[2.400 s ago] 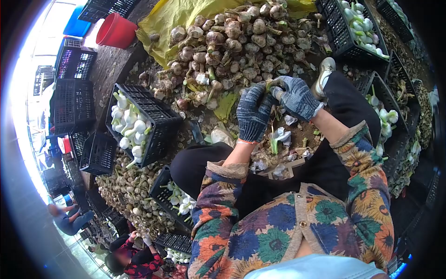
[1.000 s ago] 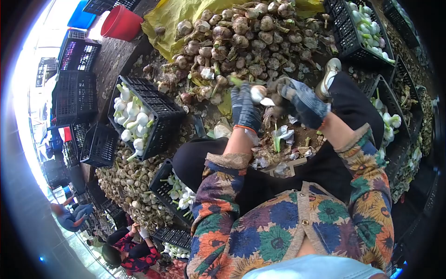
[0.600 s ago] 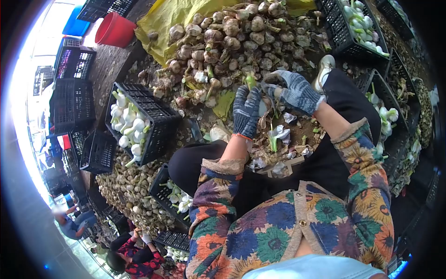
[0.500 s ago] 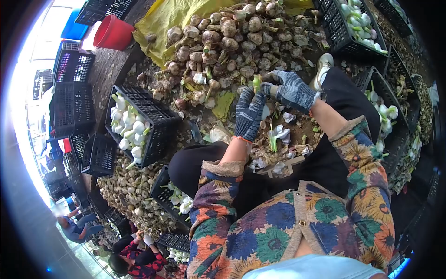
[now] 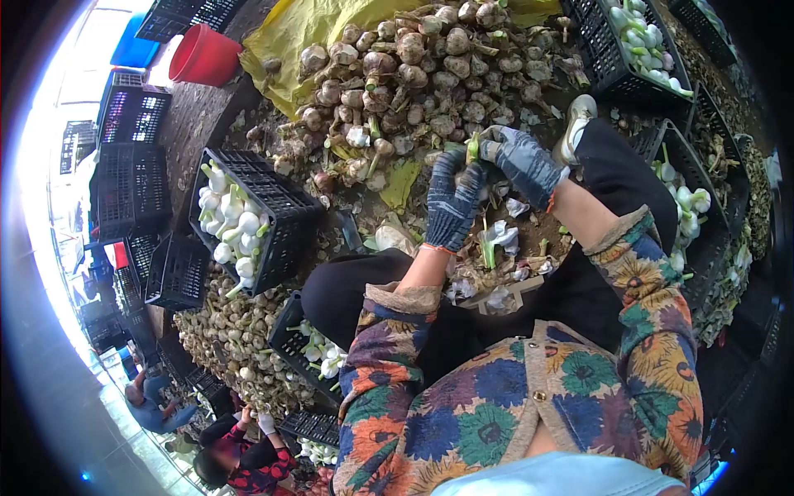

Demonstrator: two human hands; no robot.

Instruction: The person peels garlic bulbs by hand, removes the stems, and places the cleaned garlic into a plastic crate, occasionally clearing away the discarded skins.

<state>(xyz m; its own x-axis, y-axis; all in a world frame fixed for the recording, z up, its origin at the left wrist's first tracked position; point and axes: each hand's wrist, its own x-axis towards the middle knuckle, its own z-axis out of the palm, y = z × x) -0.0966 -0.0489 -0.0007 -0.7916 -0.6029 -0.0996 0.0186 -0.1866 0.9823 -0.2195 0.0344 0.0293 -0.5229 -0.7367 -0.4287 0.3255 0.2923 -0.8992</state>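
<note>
- The heap of unpeeled garlic (image 5: 413, 74) lies just beyond my grip, and the black crate (image 5: 294, 240) of white peeled bulbs sits well off to its left.
- My left hand (image 5: 453, 202) is closed round a garlic bulb (image 5: 473, 150). My right hand (image 5: 523, 157) pinches its green stalk end.
- I judge that stripping the skin is the step in hand, so the next pull calls for a firm left hold.
- I can read no writing or labels.

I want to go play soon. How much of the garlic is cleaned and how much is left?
Done: clean white garlic bulbs fill part of the black plastic crate. In hand: the gloved left hand and right hand grip one green-stalked garlic bulb. Left: a big pile of dirty brown garlic on the yellow sheet, so lots remains.
</note>
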